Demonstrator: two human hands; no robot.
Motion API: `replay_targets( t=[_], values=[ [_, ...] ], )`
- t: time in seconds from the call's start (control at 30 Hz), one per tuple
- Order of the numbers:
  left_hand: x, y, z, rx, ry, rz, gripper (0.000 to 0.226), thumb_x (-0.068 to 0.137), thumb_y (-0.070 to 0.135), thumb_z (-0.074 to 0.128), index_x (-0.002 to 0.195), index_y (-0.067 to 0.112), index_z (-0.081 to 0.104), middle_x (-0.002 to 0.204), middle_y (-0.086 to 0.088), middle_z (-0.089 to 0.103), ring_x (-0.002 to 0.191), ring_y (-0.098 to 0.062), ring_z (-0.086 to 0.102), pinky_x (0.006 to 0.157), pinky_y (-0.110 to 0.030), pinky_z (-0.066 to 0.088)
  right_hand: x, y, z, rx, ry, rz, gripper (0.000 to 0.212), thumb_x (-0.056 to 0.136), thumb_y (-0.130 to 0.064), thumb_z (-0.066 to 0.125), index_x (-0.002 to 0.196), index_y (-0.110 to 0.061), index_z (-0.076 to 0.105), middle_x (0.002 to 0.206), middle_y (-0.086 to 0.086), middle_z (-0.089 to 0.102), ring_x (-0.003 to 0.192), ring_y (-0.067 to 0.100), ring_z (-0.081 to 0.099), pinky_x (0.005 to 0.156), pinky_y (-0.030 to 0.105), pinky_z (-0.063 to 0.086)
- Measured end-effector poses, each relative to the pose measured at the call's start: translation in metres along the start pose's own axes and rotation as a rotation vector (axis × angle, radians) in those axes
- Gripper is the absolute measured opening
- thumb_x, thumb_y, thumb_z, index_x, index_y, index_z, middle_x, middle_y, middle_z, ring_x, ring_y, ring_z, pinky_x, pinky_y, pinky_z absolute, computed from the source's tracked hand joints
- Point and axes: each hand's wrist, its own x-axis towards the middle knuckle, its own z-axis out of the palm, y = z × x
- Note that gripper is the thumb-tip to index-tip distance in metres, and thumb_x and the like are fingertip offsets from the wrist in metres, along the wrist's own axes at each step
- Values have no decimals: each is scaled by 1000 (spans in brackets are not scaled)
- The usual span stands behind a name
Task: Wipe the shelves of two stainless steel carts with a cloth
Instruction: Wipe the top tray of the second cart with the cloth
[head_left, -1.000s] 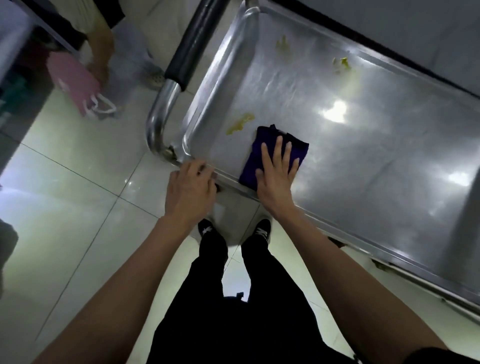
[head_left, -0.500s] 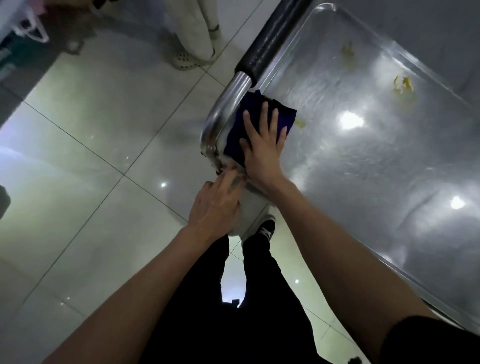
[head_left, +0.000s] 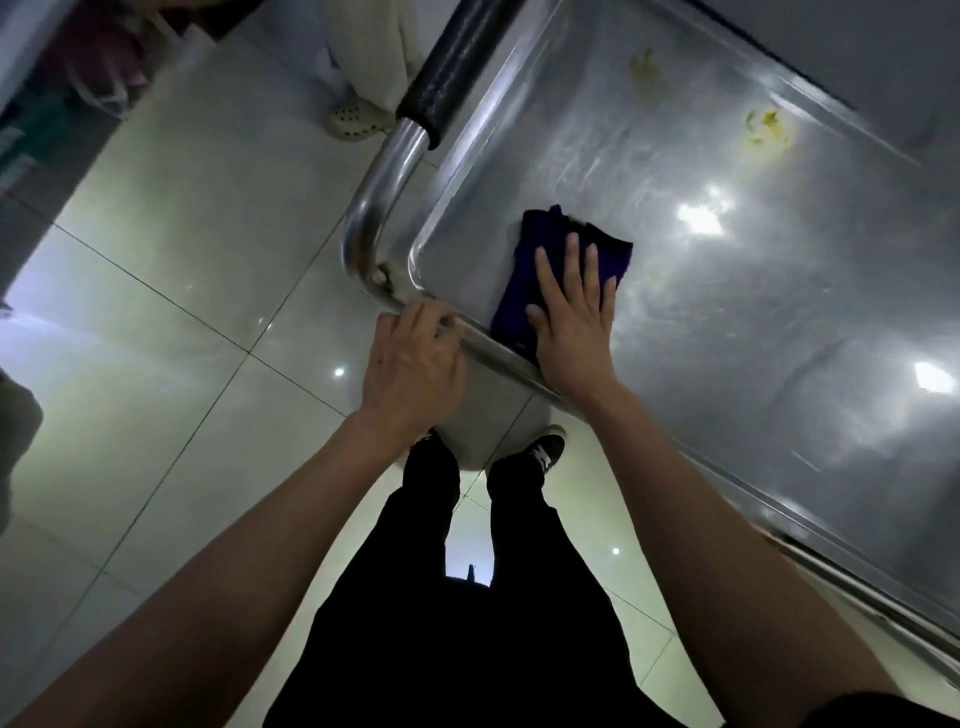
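A stainless steel cart's top shelf (head_left: 753, 322) fills the right of the view. A folded dark blue cloth (head_left: 535, 260) lies near its front left corner. My right hand (head_left: 574, 317) presses flat on the cloth with straight fingers. My left hand (head_left: 413, 364) grips the shelf's front rim just left of the cloth, fingers curled over the edge. Yellow smears (head_left: 766, 132) and a fainter stain (head_left: 644, 73) sit toward the far side of the shelf.
The cart's push handle (head_left: 415, 119), chrome with a black grip, curves past the shelf's left end. Another person's pale trousers and clog (head_left: 358, 119) stand on the tiled floor behind it. My own legs and shoes are below the rim.
My right hand has slid the cloth from the far left corner by the handle back toward the front rim and a little right. The yellow smear near that corner is gone. My left hand stays on the rim.
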Motion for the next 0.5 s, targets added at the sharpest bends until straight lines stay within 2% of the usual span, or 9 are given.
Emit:
replay_targets(
  t=[0.13, 0.27, 0.5],
  values=[
    [33, 60, -1, 6, -66, 120, 28, 87, 20, 52, 107, 11, 69, 125, -9, 60, 118, -30, 53, 93, -46, 41, -35, 58, -18, 15, 20, 84, 60, 106, -31, 35, 161, -25, 11, 168, 5, -7, 153, 26, -14, 123, 54, -6],
    [70, 131, 12, -13, -123, 203, 32, 93, 23, 48, 117, 14, 68, 133, -7, 58, 126, -28, 49, 97, -45, 38, -71, 120, -40, 29, 41, 197, 61, 106, -30, 38, 161, -26, 12, 168, 4, -7, 153, 25, -14, 123, 52, -6],
    [101, 223, 39, -7, -207, 268, 30, 96, 27, 50, 117, 16, 68, 137, -5, 53, 127, -28, 43, 94, -45, 36, -129, 221, -80, 51, 90, 379, 64, 103, -25, 45, 160, -28, 15, 168, 2, -5, 154, 23, -11, 123, 49, -6]
  ],
)
